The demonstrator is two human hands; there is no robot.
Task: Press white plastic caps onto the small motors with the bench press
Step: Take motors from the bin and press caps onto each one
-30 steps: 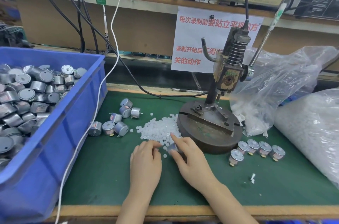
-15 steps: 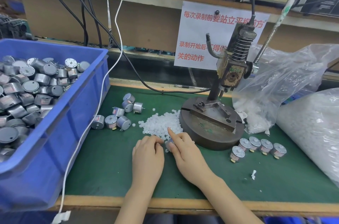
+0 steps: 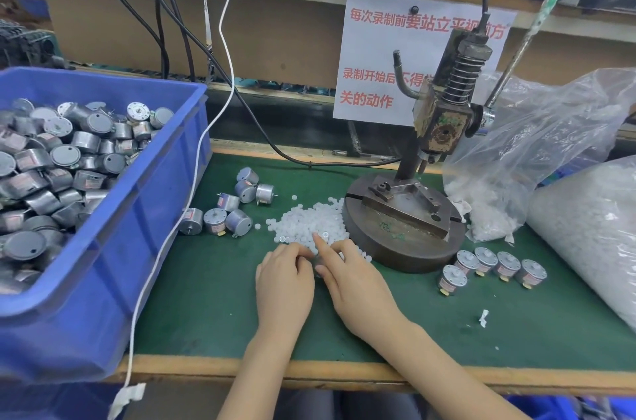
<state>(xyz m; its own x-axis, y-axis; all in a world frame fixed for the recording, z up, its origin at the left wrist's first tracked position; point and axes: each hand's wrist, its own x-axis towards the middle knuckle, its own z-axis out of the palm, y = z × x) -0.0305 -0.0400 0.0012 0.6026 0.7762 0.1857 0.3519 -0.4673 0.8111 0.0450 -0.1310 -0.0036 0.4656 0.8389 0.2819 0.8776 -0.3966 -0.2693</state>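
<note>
My left hand (image 3: pixel 285 282) and my right hand (image 3: pixel 354 282) meet on the green mat (image 3: pixel 206 302) at the near edge of a pile of small white plastic caps (image 3: pixel 306 220). A small grey motor (image 3: pixel 318 264) shows between them, pinched in my right hand, whose index finger reaches into the pile. My left fingers curl against the motor; what they hold is hidden. The bench press (image 3: pixel 442 116) stands just right of the pile on its round iron base (image 3: pixel 406 251), with nothing in its fixture.
A blue bin (image 3: pixel 137 213) full of motors fills the left. Several loose motors (image 3: pixel 223 216) lie beside it. A row of motors (image 3: pixel 495 264) stands right of the press base. Two plastic bags (image 3: pixel 550 130) of caps sit at the right. A white cable (image 3: pixel 192 199) hangs over the bin's edge.
Both hands have stayed at the cap pile, drawing closer together around the motor. My right index finger has pushed further into the caps. The camera view has shifted slightly.
</note>
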